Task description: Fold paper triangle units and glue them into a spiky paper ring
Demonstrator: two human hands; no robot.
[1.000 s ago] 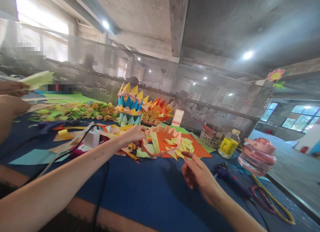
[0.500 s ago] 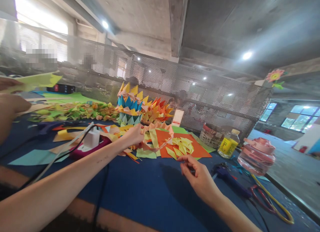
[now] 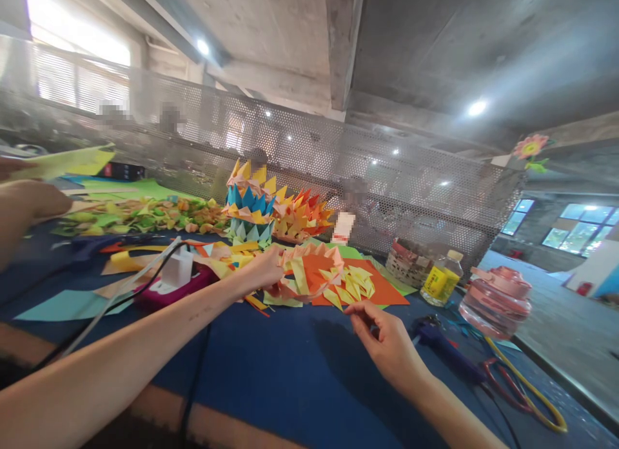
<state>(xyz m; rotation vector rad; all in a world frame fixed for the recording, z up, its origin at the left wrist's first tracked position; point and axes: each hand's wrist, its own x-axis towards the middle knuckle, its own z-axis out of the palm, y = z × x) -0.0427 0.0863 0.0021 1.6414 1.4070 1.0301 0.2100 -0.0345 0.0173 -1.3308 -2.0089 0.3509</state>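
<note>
Change since earlier frame: right hand (image 3: 387, 346) has drawn back from the paper pile with its fingers now curled together; left hand (image 3: 261, 268) has stayed on the paper ring.
Head view, left hand: its grip is closed on the near edge of a peach and orange folded-paper ring (image 3: 309, 275), which is lifted slightly above the blue surface (image 3: 290, 371).
Head view, right hand: fingertips pinched together just in front of the loose yellow folded pieces (image 3: 353, 282); whether a piece is held I cannot tell.
Where things lie: yellow pieces rest on an orange sheet (image 3: 382, 288), just right of the ring.
Progress: ring looks partly built, with many loose pieces unused; a finished spiky paper model (image 3: 251, 204) stands behind.
Nearby: a small bottle (image 3: 442, 282), a pink lidded jar (image 3: 498, 300), and another person's hand (image 3: 24, 204) at far left.
Writing: bottle's yellow label is too blurred to read.
</note>
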